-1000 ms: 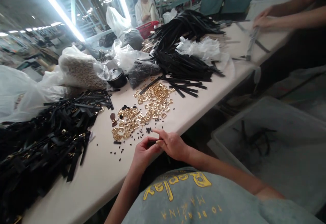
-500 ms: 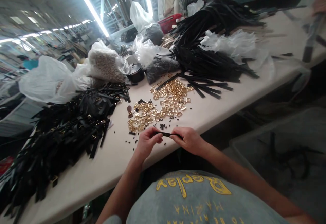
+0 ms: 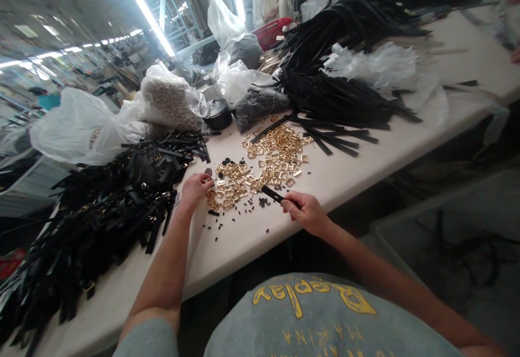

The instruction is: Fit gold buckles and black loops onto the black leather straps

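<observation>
Table [image 3: 235,244] strewn with gold buckles [image 3: 285,139]; we've split our grip. Right hand [image 3: 305,213] alone pinches strip [image 3: 271,193] near buckles, freeing left hand [image 3: 195,189], now at brown tab [image 3: 208,171]; whether pinching, we cannot tell.

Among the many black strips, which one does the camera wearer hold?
The black strip pinched in the right hand: its free end points toward the gold buckles. The heaped black strips lie on the table, apart from this hand.
</observation>
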`<state>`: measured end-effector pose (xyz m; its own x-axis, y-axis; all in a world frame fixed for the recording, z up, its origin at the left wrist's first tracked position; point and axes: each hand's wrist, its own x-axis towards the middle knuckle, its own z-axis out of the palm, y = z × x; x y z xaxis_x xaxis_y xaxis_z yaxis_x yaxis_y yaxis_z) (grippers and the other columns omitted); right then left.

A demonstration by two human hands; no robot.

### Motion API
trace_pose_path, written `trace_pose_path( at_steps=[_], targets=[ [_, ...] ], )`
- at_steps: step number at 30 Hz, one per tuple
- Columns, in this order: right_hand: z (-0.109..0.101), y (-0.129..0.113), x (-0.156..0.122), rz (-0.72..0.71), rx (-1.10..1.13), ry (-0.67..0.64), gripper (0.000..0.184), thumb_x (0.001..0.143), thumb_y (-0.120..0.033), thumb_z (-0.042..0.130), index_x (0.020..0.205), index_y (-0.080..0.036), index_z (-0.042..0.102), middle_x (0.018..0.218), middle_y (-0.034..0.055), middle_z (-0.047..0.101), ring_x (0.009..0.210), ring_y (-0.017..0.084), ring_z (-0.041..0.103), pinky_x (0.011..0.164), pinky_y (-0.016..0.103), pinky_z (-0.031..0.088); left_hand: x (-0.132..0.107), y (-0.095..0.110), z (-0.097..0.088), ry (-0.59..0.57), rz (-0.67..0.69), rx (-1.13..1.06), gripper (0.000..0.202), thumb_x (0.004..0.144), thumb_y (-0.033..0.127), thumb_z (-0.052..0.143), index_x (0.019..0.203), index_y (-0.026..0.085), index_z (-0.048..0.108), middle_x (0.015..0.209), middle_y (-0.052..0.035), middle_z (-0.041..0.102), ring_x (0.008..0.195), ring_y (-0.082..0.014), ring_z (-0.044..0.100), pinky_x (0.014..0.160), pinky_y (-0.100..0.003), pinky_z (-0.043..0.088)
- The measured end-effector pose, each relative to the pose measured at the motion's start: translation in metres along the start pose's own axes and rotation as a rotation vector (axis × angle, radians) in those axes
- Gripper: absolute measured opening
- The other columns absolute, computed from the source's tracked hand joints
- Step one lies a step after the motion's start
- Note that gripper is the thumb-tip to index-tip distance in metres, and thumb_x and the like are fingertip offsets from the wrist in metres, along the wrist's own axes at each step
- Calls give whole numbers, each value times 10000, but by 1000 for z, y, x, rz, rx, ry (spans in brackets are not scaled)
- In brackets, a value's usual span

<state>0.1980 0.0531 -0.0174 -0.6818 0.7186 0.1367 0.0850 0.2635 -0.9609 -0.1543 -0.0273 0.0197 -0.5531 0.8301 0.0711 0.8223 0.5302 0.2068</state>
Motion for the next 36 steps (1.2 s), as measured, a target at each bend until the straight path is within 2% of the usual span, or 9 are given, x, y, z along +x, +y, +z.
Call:
trace_pose_path(
  at_steps=[8, 15, 18, 23, 25, 30, 36],
  targets=[
    [0, 5, -1, -22, -58, -7, 246, 913, -345, 517, 739, -187, 589, 574, -32, 554, 479, 98, 509, 509, 224, 395, 6, 5, 8, 12, 51, 202, 277, 900, 319, 535, 1000, 178, 751, 992, -109, 704, 918, -218, 651, 890, -310, 469],
    [0, 4, -1, -32, -63, -7, 248, 912, -349, 511, 742, -185, 588, 609, -26, 574, 497, 101, 535, 527, 225, 410, 15, 2, 11, 9, 52, 293, 319, 916, 230, 442, 1053, 142, 716, 980, -136, 711, 906, -227, 658, 869, -317, 471],
    [1, 4, -1, -39, -68, 0, 258, 915, -354, 508, 736, -186, 585, 599, -28, 568, 493, 101, 534, 531, 227, 412, 16, 2, 10, -6, 77, 298, 308, 920, 297, 462, 1005, 167, 728, 981, -121, 709, 919, -220, 653, 885, -306, 466],
    [1, 6, -1, -55, -75, 9, 259, 918, -359, 512, 738, -188, 586, 620, -18, 588, 511, 108, 540, 549, 236, 424, 17, 5, 7, -15, 93, 285, 374, 897, 473, 519, 1036, 201, 735, 1000, -112, 706, 928, -224, 649, 884, -304, 469],
    [1, 6, -1, -51, -77, 12, 260, 919, -364, 513, 742, -189, 587, 624, -13, 593, 525, 114, 541, 553, 239, 427, 17, 8, 7, -25, 90, 298, 381, 884, 490, 533, 1024, 202, 739, 991, -115, 705, 909, -229, 652, 867, -308, 473],
    [2, 6, -2, -53, -93, 13, 261, 915, -364, 511, 737, -191, 593, 620, -6, 590, 551, 122, 537, 551, 234, 418, 18, 19, 7, -45, 51, 353, 320, 868, 366, 525, 980, 159, 742, 940, -147, 710, 882, -255, 661, 820, -333, 484],
    [2, 5, -2, -82, -119, 14, 266, 918, -355, 510, 720, -190, 579, 604, -10, 567, 553, 121, 529, 563, 236, 402, 22, 33, 7, -82, -3, 407, 265, 782, 254, 577, 940, 123, 744, 927, -180, 718, 884, -284, 678, 802, -346, 499]
  ],
)
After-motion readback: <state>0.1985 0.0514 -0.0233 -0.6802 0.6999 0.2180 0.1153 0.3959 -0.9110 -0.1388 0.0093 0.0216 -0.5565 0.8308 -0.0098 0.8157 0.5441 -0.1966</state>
